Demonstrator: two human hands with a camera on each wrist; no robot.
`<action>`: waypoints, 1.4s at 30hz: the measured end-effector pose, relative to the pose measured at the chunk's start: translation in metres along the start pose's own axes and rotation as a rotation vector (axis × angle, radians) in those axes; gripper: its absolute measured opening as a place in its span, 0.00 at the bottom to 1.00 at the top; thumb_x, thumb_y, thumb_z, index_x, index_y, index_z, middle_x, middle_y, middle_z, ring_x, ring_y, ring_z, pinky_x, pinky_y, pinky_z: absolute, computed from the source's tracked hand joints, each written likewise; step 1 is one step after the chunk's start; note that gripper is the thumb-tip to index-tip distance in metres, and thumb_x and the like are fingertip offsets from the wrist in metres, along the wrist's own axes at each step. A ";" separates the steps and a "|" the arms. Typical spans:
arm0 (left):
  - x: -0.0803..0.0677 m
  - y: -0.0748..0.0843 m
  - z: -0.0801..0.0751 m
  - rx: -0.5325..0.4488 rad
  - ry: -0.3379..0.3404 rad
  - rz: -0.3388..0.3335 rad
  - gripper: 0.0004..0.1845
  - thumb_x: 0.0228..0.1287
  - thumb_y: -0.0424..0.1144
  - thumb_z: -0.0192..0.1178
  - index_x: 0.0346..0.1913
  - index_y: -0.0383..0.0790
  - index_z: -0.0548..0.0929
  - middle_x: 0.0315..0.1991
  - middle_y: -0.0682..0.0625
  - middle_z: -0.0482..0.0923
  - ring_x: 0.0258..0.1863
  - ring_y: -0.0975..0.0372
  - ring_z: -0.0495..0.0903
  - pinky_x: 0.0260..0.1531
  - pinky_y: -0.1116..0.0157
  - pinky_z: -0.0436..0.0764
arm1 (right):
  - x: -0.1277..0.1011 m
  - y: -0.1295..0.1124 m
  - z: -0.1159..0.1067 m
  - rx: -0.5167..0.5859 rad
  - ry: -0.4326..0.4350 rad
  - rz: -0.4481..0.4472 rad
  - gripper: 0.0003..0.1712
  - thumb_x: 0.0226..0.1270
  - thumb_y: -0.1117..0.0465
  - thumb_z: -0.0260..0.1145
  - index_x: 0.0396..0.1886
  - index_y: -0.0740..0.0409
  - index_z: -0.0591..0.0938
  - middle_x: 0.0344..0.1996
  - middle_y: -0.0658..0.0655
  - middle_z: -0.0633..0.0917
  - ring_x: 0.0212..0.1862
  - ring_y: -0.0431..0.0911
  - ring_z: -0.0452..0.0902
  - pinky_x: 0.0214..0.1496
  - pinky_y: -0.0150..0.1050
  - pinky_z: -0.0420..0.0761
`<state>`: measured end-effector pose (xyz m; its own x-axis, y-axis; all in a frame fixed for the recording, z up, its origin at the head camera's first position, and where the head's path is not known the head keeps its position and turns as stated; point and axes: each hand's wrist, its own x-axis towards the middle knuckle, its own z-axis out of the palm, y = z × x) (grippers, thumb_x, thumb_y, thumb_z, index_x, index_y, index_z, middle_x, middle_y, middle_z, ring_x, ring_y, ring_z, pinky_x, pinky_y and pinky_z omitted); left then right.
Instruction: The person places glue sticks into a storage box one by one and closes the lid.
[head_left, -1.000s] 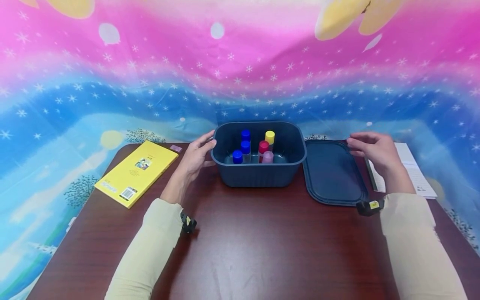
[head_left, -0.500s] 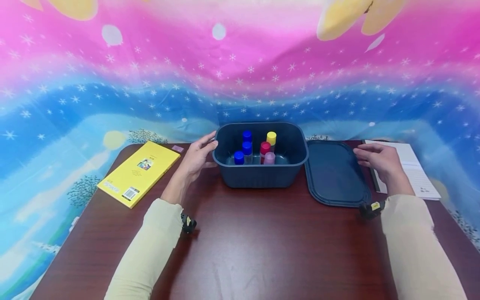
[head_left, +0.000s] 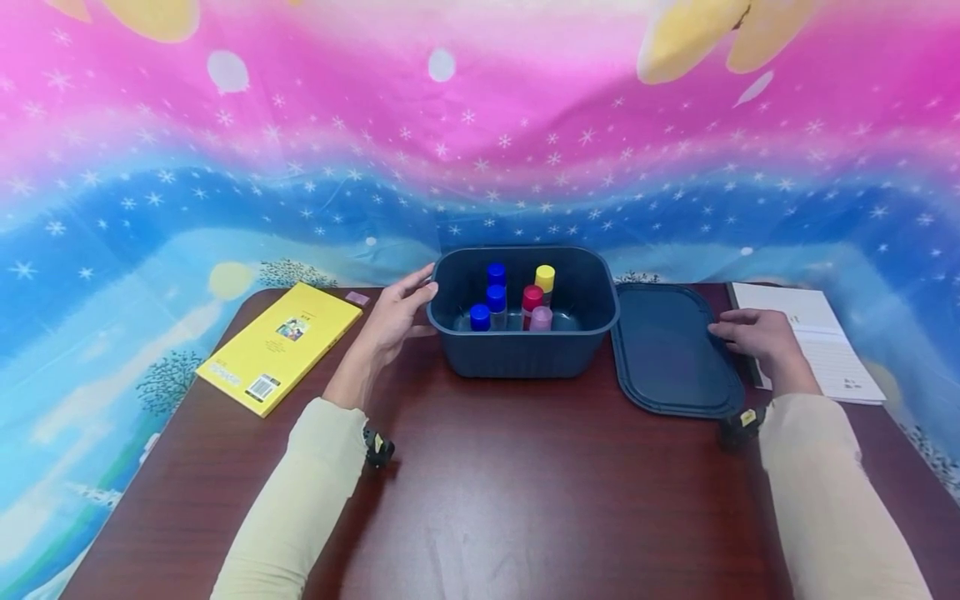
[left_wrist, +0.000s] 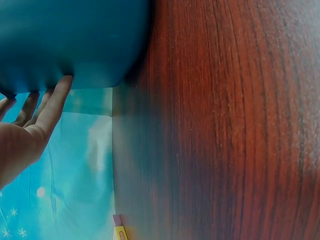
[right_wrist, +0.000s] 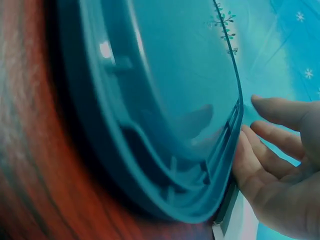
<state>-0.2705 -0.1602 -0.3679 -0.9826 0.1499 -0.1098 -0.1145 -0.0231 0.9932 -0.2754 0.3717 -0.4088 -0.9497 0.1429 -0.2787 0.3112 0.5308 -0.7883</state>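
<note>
So the left hand (head_left: 390, 321) is flat against the left end of the dark blue tub (head_left: 522, 354), fingers (left_wrist: 55, 102) straight and relaxed, tips touching the wall just under the rim. Nothing gripped, it's just resting there. The left wrist view shows the same thing: fingertips on the tub's rounded corner, with the wood surface (head_left: 525, 492) beside them.

Inside the tub, to the right of those fingers, a bunch of little bottles stand upright: three with blue caps (head_left: 495, 297), one red cap (head_left: 532, 297), one yellow cap (head_left: 545, 277) and one pale pink cap (head_left: 541, 317).

The right hand (head_left: 761, 337) sits at the far right edge of the lid (head_left: 671, 350), which lies flat on the surface just beside the tub's right end. Its fingers (right_wrist: 272, 155) are loosely extended, tips at the lid's rim; from the right wrist view they look right up against the edge, not curled around it.

Just right of those fingers there's a white notebook (head_left: 817, 333). Well left of the left fingers lies a yellow book (head_left: 281, 346), with a tiny purple tag (head_left: 357, 297) near its top corner.
</note>
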 end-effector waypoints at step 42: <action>0.000 0.003 0.001 -0.006 0.004 -0.016 0.28 0.79 0.45 0.54 0.78 0.54 0.65 0.78 0.50 0.57 0.71 0.51 0.68 0.55 0.44 0.79 | -0.009 -0.009 -0.027 0.429 -0.165 -0.041 0.17 0.75 0.54 0.64 0.60 0.48 0.81 0.34 0.35 0.85 0.38 0.33 0.84 0.43 0.34 0.86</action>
<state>-0.2710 -0.1592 -0.3649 -0.9812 0.1460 -0.1262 -0.1314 -0.0265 0.9910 -0.2704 0.3882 -0.3843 -0.9541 -0.0245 -0.2985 0.2927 0.1350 -0.9466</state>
